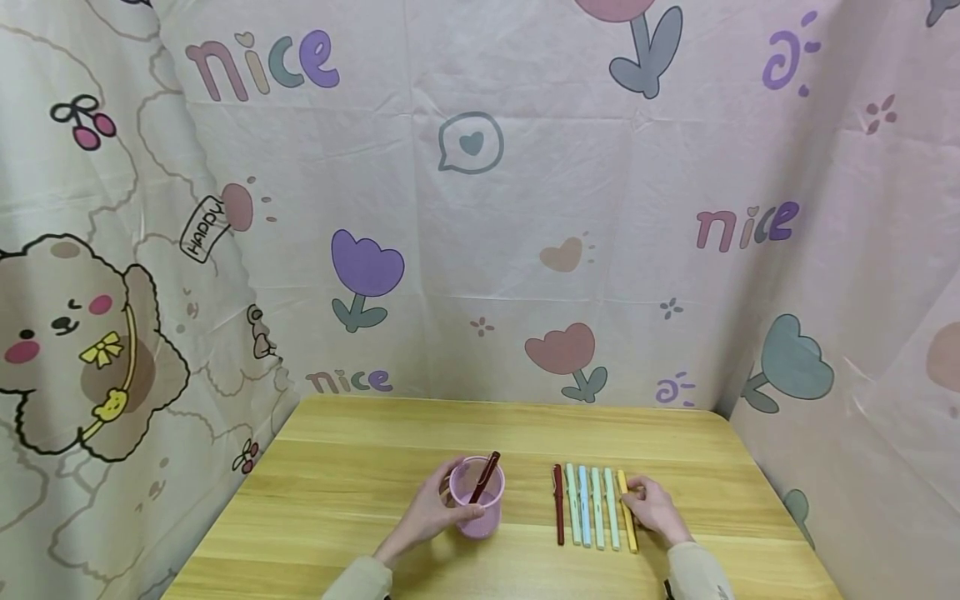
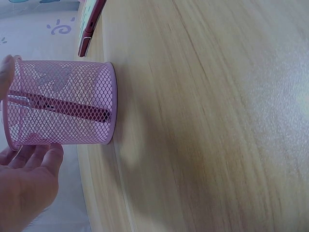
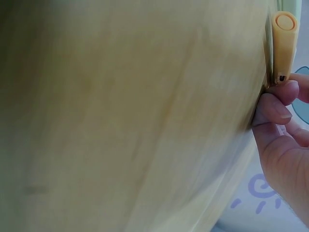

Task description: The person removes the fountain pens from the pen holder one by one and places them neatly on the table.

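My left hand (image 1: 435, 504) grips a pink mesh pen holder (image 1: 480, 523) near its rim, thumb on the near side. Inside it leans a dark red pen (image 1: 486, 475), its upper end above the rim. In the left wrist view, that pen shows through the mesh of the holder (image 2: 63, 128). To the right, my right hand (image 1: 654, 504) has its fingertips at a yellow pen (image 1: 628, 521) lying on the table. The right wrist view shows the thumb and fingers curled close against the yellow pen (image 3: 285, 46); part of the contact is hidden.
Left of the yellow pen lie another dark red pen (image 1: 558, 504), a light blue pen (image 1: 584, 508) and several pale green pens (image 1: 597, 508), side by side on the wooden table (image 1: 360, 442). A printed curtain (image 1: 480, 250) hangs behind and along the sides.
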Tool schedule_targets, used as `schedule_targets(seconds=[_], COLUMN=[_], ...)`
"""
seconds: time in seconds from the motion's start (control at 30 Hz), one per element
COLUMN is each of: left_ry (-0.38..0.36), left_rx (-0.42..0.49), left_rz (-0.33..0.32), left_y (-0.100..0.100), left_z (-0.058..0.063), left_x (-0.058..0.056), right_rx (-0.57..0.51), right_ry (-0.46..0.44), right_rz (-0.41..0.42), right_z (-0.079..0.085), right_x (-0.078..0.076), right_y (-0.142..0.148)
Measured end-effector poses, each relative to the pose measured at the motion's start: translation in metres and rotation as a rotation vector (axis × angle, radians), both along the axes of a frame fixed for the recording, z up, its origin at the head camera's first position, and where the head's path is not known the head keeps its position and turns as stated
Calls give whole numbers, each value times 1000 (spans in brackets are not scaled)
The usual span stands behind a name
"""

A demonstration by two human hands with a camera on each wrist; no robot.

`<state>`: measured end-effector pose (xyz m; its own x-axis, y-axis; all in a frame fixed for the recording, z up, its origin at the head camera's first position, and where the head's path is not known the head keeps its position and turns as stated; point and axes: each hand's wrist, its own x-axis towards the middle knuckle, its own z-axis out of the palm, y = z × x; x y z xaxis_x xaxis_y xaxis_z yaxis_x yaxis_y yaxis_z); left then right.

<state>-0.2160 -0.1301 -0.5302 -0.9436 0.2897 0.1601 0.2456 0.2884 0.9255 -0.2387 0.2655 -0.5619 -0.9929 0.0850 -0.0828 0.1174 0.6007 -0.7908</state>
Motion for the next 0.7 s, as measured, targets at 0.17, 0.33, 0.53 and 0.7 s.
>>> schedule_targets(seconds=[0.17, 0.33, 0.53, 0.7], left_ry=[8, 6, 5, 5], left_rx=[-4, -1, -1, 1], left_rz=[5, 6, 5, 8], left_y=[0, 0, 0, 0], left_z=[0, -1, -1, -1], left_x=[0, 0, 0, -1], right_rx=[15, 14, 6, 4], right_ry=[-5, -4, -12, -13], right_rz=[1, 3, -7, -4], right_z=[0, 0, -1, -1], right_x=[0, 0, 0, -1], right_y=[0, -1, -1, 0])
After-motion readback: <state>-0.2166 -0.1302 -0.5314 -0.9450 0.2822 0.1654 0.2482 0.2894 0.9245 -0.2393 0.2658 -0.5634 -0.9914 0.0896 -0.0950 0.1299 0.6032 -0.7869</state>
